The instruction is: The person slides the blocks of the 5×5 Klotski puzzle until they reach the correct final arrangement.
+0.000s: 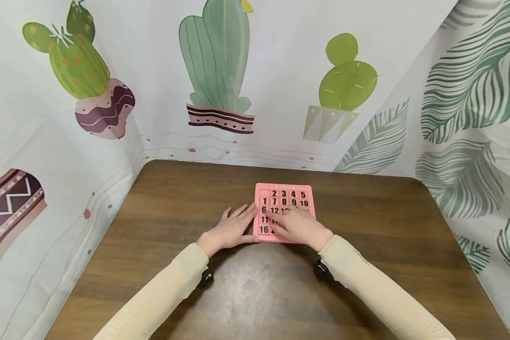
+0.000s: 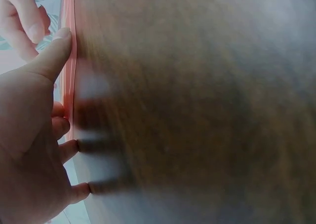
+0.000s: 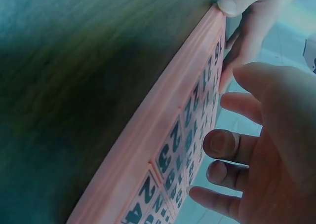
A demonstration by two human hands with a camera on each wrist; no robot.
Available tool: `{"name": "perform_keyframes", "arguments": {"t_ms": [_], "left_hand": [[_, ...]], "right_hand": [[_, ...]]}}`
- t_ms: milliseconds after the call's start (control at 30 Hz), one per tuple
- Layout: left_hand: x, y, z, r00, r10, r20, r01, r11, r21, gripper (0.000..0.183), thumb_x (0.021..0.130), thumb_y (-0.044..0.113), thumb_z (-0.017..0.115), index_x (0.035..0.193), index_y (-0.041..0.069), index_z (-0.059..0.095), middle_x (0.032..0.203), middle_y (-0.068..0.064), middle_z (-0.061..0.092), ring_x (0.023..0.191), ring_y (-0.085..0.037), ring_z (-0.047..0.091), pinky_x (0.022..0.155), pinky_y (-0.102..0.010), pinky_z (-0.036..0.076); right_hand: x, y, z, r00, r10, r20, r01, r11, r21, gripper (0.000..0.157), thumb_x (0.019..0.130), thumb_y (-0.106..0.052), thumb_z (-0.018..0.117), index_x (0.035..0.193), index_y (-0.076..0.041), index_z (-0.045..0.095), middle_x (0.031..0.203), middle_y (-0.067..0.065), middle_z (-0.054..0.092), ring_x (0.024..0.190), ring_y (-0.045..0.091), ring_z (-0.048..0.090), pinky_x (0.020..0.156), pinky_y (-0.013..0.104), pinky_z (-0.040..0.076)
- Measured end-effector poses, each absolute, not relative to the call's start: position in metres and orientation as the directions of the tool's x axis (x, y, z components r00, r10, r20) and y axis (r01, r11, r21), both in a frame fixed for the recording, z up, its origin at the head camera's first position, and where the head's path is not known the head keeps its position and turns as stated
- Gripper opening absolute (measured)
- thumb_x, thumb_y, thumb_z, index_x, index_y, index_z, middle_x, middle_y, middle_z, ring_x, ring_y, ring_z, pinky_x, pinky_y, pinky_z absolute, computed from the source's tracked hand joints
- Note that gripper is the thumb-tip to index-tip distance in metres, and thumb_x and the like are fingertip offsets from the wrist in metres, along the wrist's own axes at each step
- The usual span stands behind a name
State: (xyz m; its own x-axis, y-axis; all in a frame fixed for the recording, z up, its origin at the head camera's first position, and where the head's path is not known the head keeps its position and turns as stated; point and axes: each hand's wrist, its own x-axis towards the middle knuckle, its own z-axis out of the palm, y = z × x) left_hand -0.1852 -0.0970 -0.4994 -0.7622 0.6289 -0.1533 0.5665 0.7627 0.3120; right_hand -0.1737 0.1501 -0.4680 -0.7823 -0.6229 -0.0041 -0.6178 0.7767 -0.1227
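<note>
A pink sliding number puzzle (image 1: pixel 284 194) lies flat on the brown table, its black-numbered tiles facing up. Its top left slot (image 1: pixel 265 193) has no tile, with 2 to its right and 1 below it. Along the puzzle's left side rests my left hand (image 1: pixel 231 230), fingers extended and the thumb (image 2: pixel 59 44) against the near left corner. Over the tiles reaches my right hand (image 1: pixel 301 225), its index finger extended toward the left columns by 6 and 11. It covers several lower right tiles. In the right wrist view its fingers (image 3: pixel 222 142) are slightly bent, holding nothing.
The wooden table (image 1: pixel 178 189) extends around the puzzle on all sides, with rounded far corners. Behind it hangs a white cloth (image 1: pixel 280 71) printed with cacti and leaves. A dark strap device (image 1: pixel 206 277) sits at the left wrist, another (image 1: pixel 321 268) at the right.
</note>
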Motion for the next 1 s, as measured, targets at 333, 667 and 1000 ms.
{"name": "perform_keyframes", "arguments": {"t_ms": [333, 667, 1000], "left_hand": [[-0.186, -0.098, -0.499, -0.764, 0.625, -0.16, 0.562, 0.767, 0.311, 0.093, 0.098, 0.062, 0.062, 0.167, 0.011, 0.026, 0.174, -0.006, 0.018, 0.159, -0.03, 0.02, 0.121, -0.068, 0.016], [-0.184, -0.097, -0.499, -0.768, 0.621, -0.158, 0.554, 0.768, 0.321, 0.094, 0.097, 0.062, 0.063, 0.166, 0.01, 0.027, 0.174, -0.007, 0.019, 0.159, -0.03, 0.02, 0.121, -0.068, 0.017], [-0.183, -0.097, -0.498, -0.773, 0.615, -0.158, 0.552, 0.774, 0.31, 0.094, 0.097, 0.063, 0.063, 0.166, 0.011, 0.027, 0.174, -0.006, 0.018, 0.159, -0.029, 0.02, 0.121, -0.068, 0.017]], "right_hand": [[-0.195, 0.144, -0.47, -0.846, -0.53, -0.059, -0.52, 0.844, -0.13, 0.049, 0.106, -0.034, 0.058, 0.152, -0.017, 0.057, 0.11, 0.019, 0.077, 0.117, 0.039, 0.069, 0.112, 0.065, 0.039], [-0.215, 0.142, -0.474, -0.876, -0.474, -0.088, -0.459, 0.876, -0.144, 0.05, 0.108, -0.037, 0.054, 0.155, -0.018, 0.053, 0.123, 0.019, 0.074, 0.126, 0.044, 0.063, 0.112, 0.067, 0.038], [-0.216, 0.14, -0.474, -0.874, -0.476, -0.1, -0.459, 0.875, -0.153, 0.052, 0.108, -0.037, 0.055, 0.156, -0.017, 0.052, 0.114, 0.018, 0.076, 0.122, 0.042, 0.066, 0.112, 0.065, 0.039]]}}
